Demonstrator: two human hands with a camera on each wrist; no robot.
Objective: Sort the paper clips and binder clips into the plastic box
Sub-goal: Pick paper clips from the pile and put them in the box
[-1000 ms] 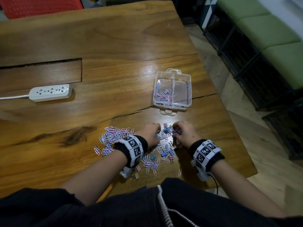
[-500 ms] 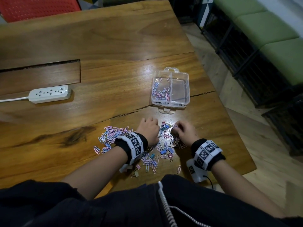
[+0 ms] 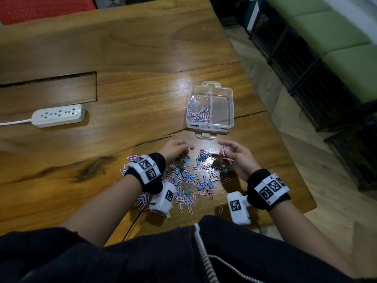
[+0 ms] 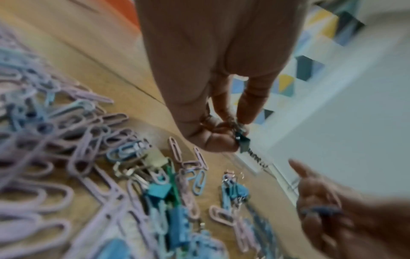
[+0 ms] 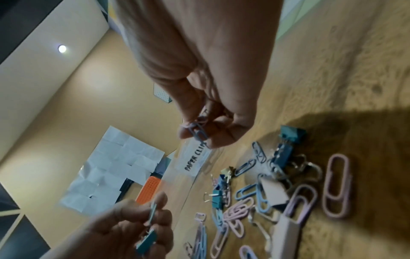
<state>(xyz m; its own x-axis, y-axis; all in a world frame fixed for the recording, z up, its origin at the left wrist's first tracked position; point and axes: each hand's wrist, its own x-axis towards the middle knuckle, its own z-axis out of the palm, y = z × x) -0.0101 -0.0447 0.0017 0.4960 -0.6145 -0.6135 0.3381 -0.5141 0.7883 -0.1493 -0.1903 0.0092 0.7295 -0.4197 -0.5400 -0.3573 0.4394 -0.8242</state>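
Paper clips (image 5: 199,130) now pinched in the raised right hand (image 3: 237,158); left hand (image 3: 175,151) apparently holds binder clips (image 5: 147,240); box drop next.

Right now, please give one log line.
left hand: holds binder clips | right hand: holds paper clips | box: right half empty

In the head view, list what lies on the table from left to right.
power strip → left hand → pile of clips → plastic box → right hand
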